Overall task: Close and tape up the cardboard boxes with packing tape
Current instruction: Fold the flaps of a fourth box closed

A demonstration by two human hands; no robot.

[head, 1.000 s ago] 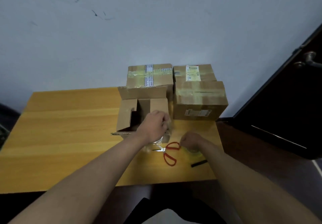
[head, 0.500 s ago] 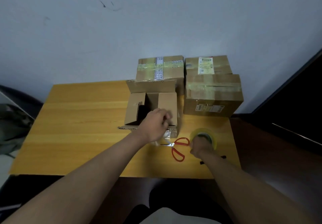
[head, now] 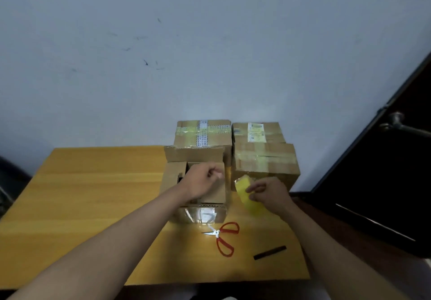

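An open cardboard box (head: pixel 213 196) stands near the middle of the wooden table (head: pixel 93 197), its back flap upright and its front side covered with shiny tape. My left hand (head: pixel 204 179) rests over the box top with the fingers curled, pinching something small that I cannot make out. My right hand (head: pixel 268 193) holds a yellowish roll of packing tape (head: pixel 248 197) in the air just right of the box. Three taped boxes stand behind: one at the back (head: pixel 203 134), one with a label (head: pixel 256 133), one in front of it (head: pixel 265 163).
Red-handled scissors (head: pixel 224 238) lie on the table in front of the open box. A short dark stick (head: pixel 269 252) lies to their right near the table's front edge. A dark door (head: pixel 384 171) with a metal handle stands at the right. A white wall rises behind the boxes.
My right hand has lifted the tape roll off the table and brought it up beside the open box. My left hand stays on the box top. The camera has tilted.
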